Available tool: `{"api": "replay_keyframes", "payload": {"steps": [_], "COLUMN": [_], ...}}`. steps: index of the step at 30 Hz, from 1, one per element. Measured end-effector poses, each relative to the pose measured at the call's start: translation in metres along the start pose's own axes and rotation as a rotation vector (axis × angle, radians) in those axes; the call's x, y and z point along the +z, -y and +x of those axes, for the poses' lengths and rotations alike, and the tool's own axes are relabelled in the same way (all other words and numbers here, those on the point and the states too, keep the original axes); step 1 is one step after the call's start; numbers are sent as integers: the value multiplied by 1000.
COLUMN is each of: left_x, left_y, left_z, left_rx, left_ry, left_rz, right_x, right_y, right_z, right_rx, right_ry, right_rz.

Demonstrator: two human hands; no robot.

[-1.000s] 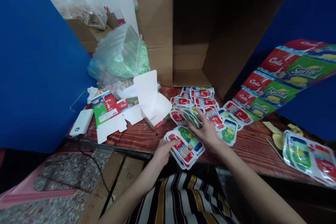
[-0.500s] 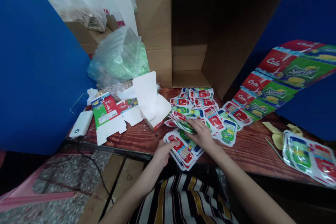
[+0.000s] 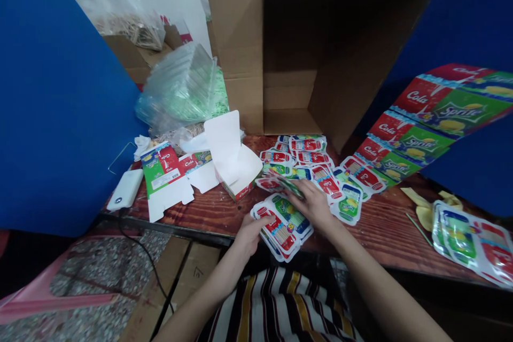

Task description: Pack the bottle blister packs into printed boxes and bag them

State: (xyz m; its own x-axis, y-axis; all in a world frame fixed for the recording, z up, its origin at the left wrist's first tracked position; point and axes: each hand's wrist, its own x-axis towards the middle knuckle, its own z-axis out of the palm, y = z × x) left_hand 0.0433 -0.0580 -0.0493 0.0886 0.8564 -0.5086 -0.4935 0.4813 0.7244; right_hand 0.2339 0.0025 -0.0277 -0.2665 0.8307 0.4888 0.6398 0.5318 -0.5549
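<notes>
My left hand (image 3: 249,232) grips a stack of red and green cola and Sprite sachets (image 3: 285,224) at the table's front edge, thumb on top. Just above that stack, my right hand (image 3: 310,200) is closed on some more sachets (image 3: 292,187), tilted and seen nearly edge-on; how many is not clear. Behind it spreads a loose pile of the same sachets (image 3: 308,157). Left of the pile stands an open small carton (image 3: 236,165) with its white flaps raised; I cannot see inside it.
A large open cardboard box (image 3: 240,53) stands behind the pile. Printed cartons (image 3: 417,128) are stacked at right, near more sachets (image 3: 473,243). On the left lie an unfolded carton (image 3: 164,176) and a white power bank (image 3: 125,189) with a cable. Clear plastic trays (image 3: 180,85) sit behind.
The sachets in my right hand have tipped up from lying flatter to nearly edge-on, and that hand has shifted slightly to the right. My left hand and its stack stay in place.
</notes>
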Motion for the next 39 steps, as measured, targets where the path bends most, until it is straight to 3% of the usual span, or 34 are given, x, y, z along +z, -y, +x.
{"api": "replay_keyframes", "payload": {"steps": [3, 5, 7, 10, 12, 14, 17, 22, 28, 33, 36, 39], "left_x": [-2, -3, -5, -6, -6, -6, -4, 0, 4, 6, 6, 5], "left_y": [0, 0, 0, 2, 3, 2, -5, -18, -7, -6, -7, -6], "left_z": [1, 1, 1, 3, 4, 4, 1, -3, 2, 3, 4, 5], "left_rx": [-13, -8, -1, -5, -7, -4, -29, -134, -68, -74, -66, -69], "left_ry": [4, 20, 53, 72, 46, 24, 28, 196, -81, -131, -131, -153], "left_rz": [1, -7, -26, -62, -54, -13, -3, -124, 0, -39, -41, -17], "right_x": [-25, -45, -59, -62, -50, -36, -20, -15, -16, -26, -19, 2], "right_y": [4, 5, 5, 5, 4, 2, -4, -10, -14, -22, -26, -29], "right_z": [13, 21, 25, 23, 17, 12, 8, 10, 14, 38, 60, 80], "right_rx": [277, 483, 625, 736, 713, 644, 560, 465, 364, 236, 243, 176], "right_ry": [-102, -100, 29, 360, 551, 631, 642, 651, 688, 773, 621, 420], "right_rz": [270, 518, 729, 877, 862, 789, 690, 546, 235, 134, -37, -247]}}
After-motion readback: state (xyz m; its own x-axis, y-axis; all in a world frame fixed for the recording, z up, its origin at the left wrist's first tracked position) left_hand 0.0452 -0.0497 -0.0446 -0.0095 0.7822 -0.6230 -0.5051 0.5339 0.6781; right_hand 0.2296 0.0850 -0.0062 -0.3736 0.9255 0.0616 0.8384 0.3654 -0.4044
